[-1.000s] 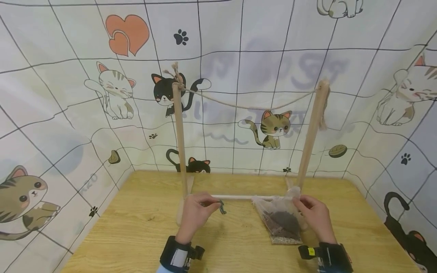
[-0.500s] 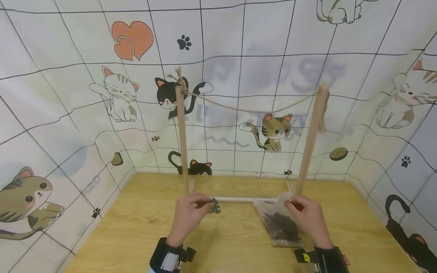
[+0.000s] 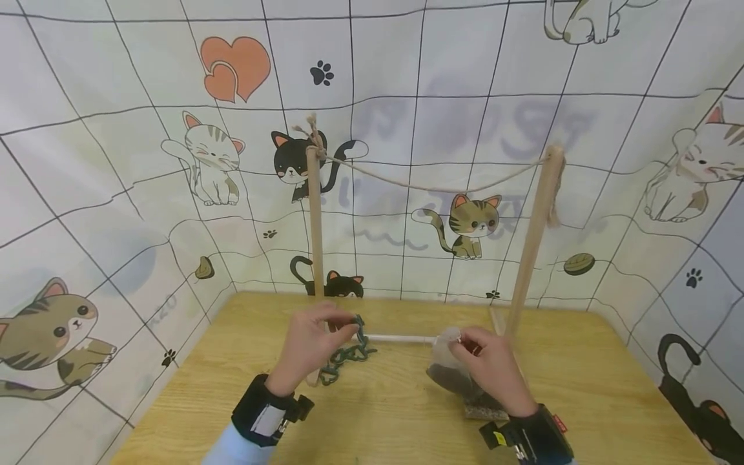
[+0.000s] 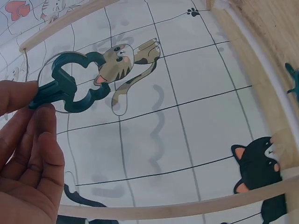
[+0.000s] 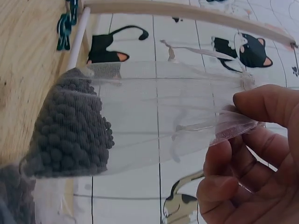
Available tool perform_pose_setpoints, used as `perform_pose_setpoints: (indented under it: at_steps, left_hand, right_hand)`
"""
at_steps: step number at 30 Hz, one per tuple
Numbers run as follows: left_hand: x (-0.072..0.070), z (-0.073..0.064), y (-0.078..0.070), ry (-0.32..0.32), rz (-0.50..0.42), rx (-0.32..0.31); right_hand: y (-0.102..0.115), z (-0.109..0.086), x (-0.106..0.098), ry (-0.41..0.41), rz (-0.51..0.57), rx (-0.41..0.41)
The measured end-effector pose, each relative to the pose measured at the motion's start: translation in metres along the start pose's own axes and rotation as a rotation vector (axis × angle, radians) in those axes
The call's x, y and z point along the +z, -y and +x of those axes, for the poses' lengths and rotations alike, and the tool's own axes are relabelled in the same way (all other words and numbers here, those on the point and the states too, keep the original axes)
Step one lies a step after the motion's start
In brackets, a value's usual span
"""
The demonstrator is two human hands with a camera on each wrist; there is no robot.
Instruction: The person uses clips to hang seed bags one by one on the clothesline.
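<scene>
In the head view my left hand [image 3: 314, 339] is left of centre, its thumb and fingers pinching one dark green plastic clothespin [image 4: 70, 86] by the handle end. The clothespin's scalloped jaws point away from the fingers. More green clothespins [image 3: 347, 355] lie in a loose heap just beyond that hand. Further right, my right hand [image 3: 491, 361] grips the gathered top of a sheer white mesh bag [image 5: 140, 98]. Round dark grey balls [image 5: 72, 135] fill its bottom, and it hangs above the table. Below it a second mesh bag [image 3: 484, 411] lies on the table, partly hidden by the right hand.
A wooden frame has a left post [image 3: 315, 226], a right post [image 3: 531, 239] and a white crossbar [image 3: 401, 338] low between them. A slack rope [image 3: 407, 186] joins the post tops. Cat-printed cloth [image 3: 383, 258] encloses the wooden table [image 3: 401, 413].
The mesh bag has been lifted off the table and moved left with my right hand. My left hand has drawn left with its clothespin, and the heap of clothespins now shows.
</scene>
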State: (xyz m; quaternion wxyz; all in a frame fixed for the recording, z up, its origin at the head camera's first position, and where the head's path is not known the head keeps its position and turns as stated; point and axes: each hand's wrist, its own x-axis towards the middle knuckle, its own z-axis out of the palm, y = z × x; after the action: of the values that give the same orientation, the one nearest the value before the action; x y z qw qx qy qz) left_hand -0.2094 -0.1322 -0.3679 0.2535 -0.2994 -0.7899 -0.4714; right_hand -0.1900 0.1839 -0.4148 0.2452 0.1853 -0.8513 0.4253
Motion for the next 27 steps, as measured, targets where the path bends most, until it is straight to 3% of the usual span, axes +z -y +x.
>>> perform_pose_setpoints:
  at_steps: [5,12,20,27]
  left_hand:
    - [-0.011,0.019,-0.007,-0.004,0.003,0.102]
    - [-0.030,0.052,-0.023,-0.014,0.026,0.223]
    - [-0.049,0.086,-0.040,-0.016,0.098,0.306]
    - [-0.067,0.112,-0.057,-0.023,0.139,0.327]
  right_hand:
    - [0.009,0.008,0.010,0.059,0.052,-0.017]
    - [0.022,0.030,0.017,0.137,0.164,0.060]
    - [0.047,0.062,0.022,0.077,0.260,-0.023]
    - [0.068,0.090,0.022,0.062,0.311,-0.058]
